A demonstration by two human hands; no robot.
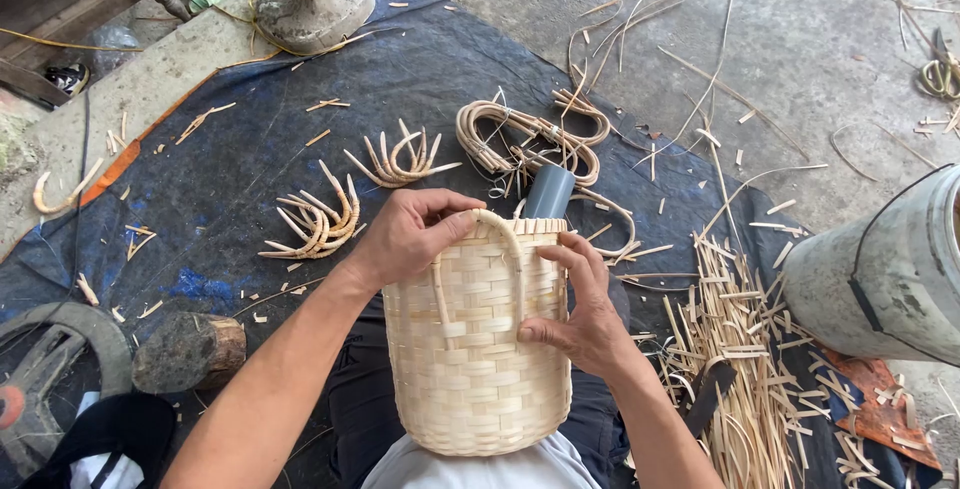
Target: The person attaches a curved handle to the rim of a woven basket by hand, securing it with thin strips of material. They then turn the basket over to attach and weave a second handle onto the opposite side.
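We hold a woven basket (478, 349) on our lap, with its open top pointing away from us. It is pale yellow and made of flat strips. Our left hand (408, 237) grips the top rim, with fingers curled tight over the edge. Our right hand (580, 311) presses flat on the side of the basket, with fingers spread and the thumb on the weave. A thin bent handle (487, 249) runs up the side between our two hands.

A grey tube (549, 192) pokes out just behind the basket. On the blue tarp (230, 179) lie bunches of curved cane pieces (318, 219) and a coil of cane (525, 139). A pile of thin strips (735, 349) sits to our right, near a big grey drum (885, 279). A round wood block (190, 349) rests to our left.
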